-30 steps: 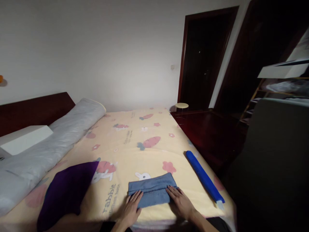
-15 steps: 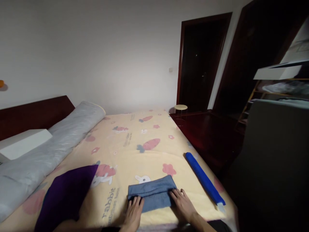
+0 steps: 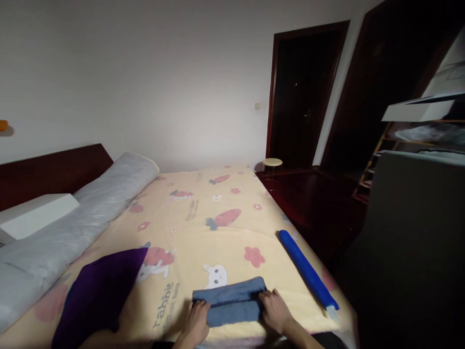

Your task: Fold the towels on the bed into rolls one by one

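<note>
A blue towel (image 3: 229,304) lies folded into a narrow band near the front edge of the bed (image 3: 203,228). My left hand (image 3: 196,323) grips its left end with the fingers curled over the edge. At the towel's right end, my right hand (image 3: 276,310) does the same, fingers closed on the fabric. Both hands sit low at the bottom of the view, wrists running off the frame.
A purple cloth (image 3: 98,293) lies at the front left. A long blue roll (image 3: 308,272) rests along the bed's right edge. A grey bolster (image 3: 76,218) and white box (image 3: 34,215) sit by the dark headboard. A dark chair back (image 3: 410,252) stands right.
The towel has been folded toward me into a narrower band. Both hands went from lying flat on it to gripping its ends.
</note>
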Motion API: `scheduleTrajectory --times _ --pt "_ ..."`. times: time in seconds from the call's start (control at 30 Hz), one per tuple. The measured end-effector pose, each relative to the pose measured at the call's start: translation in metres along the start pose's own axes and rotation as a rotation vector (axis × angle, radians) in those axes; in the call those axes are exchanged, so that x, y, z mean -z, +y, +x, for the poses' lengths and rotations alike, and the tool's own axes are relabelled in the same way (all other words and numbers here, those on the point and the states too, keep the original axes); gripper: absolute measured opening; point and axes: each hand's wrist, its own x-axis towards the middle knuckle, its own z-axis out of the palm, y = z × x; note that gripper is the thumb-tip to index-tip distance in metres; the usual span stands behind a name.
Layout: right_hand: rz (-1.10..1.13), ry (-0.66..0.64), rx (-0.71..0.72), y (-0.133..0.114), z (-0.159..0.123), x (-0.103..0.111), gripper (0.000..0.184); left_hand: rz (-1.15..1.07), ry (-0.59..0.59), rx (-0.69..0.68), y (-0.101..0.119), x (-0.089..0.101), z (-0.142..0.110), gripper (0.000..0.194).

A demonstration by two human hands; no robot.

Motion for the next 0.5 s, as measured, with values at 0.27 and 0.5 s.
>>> scheduleTrajectory --times 0.27,0.5 --pt "0.165 -0.139 0.28 -0.034 -0.009 0.015 0.079 -0.044 0.001 -0.2 0.04 0.019 -0.017 0.083" --pt "0.19 -0.209 0.223 -0.024 -0.01 0.011 0.086 -0.061 -0.13 -0.204 0.052 0.039 -0.032 0.094"
